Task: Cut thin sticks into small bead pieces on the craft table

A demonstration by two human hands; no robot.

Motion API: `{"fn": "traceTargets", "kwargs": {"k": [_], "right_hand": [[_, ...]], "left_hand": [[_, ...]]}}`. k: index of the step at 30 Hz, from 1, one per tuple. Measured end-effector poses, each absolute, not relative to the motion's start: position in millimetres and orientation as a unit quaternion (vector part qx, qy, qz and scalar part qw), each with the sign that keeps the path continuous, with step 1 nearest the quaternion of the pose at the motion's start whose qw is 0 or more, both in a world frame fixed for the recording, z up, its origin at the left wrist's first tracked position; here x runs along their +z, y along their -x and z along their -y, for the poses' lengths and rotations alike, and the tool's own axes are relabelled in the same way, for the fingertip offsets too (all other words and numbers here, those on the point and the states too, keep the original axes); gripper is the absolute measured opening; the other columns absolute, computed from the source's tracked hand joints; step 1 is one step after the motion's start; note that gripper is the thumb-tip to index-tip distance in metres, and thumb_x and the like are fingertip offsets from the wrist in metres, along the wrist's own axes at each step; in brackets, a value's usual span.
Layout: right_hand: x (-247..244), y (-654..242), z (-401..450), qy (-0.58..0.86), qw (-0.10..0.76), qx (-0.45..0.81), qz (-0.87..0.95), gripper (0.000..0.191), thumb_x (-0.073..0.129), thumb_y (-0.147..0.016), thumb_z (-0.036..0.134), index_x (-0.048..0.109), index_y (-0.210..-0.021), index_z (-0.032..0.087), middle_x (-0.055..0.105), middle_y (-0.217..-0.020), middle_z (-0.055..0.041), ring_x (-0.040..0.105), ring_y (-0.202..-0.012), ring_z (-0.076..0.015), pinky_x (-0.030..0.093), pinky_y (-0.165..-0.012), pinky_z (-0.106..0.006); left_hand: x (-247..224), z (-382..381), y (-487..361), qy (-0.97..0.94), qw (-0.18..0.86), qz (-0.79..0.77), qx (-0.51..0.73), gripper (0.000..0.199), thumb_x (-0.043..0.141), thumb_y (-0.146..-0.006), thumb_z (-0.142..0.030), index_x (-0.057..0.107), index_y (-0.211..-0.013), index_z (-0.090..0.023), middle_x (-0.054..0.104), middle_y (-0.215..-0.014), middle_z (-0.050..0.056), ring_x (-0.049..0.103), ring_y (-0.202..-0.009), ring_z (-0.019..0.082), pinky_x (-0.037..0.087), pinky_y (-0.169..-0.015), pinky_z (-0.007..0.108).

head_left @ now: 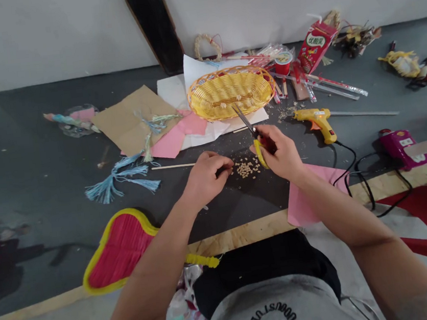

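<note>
My right hand point(280, 155) grips a pair of scissors point(247, 121) with yellow handles, the blades pointing up and away toward a yellow woven basket point(231, 94). My left hand point(209, 176) is closed in a pinch on a thin pale stick point(171, 167), which sticks out to the left; its other end is hidden by the fingers. Between both hands, a small pile of tiny cut pieces point(246, 167) lies on the dark table. Beside my left forearm rests a pink fan-shaped piece with a yellow edge point(127, 249).
A yellow glue gun point(319, 119) with a cable lies at right, near a purple device point(403, 147). Blue tassels point(114, 184), brown paper point(137, 117) and pink paper point(306, 198) lie around. A phone point(156, 30) leans on the wall; a red drink carton point(316, 45) stands behind.
</note>
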State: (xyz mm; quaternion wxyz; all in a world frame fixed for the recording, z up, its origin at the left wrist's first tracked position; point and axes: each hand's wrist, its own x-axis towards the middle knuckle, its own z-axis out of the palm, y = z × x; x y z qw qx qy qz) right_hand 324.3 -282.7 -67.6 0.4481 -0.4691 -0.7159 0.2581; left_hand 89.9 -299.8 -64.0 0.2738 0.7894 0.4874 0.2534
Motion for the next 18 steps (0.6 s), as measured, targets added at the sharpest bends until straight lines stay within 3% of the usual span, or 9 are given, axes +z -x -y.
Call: {"fn": "traceTargets", "kwargs": {"k": [9, 18], "right_hand": [[-70, -325, 278, 0.469, 0.465, 0.273, 0.700, 0.032, 0.066, -0.090, 0.038, 0.062, -0.118, 0.023, 0.069, -0.100, -0.0032, 0.063, -0.081, -0.0144, 0.053, -0.076, -0.029], [-73, -325, 275, 0.467, 0.458, 0.290, 0.699, 0.032, 0.066, -0.090, 0.038, 0.060, -0.118, 0.022, 0.066, -0.094, -0.0017, 0.060, -0.076, -0.0140, 0.052, -0.073, -0.029]], "left_hand": [[-69, 297, -98, -0.827, 0.163, -0.477, 0.248, 0.021, 0.055, -0.095, -0.023, 0.076, -0.095, -0.021, 0.075, -0.094, 0.008, 0.060, -0.099, 0.027, 0.046, -0.094, 0.046], [-63, 283, -134, -0.836, 0.120, -0.514, 0.152, 0.019, 0.062, -0.093, -0.024, 0.078, -0.102, -0.022, 0.076, -0.103, 0.010, 0.057, -0.111, 0.033, 0.044, -0.091, 0.049]]}}
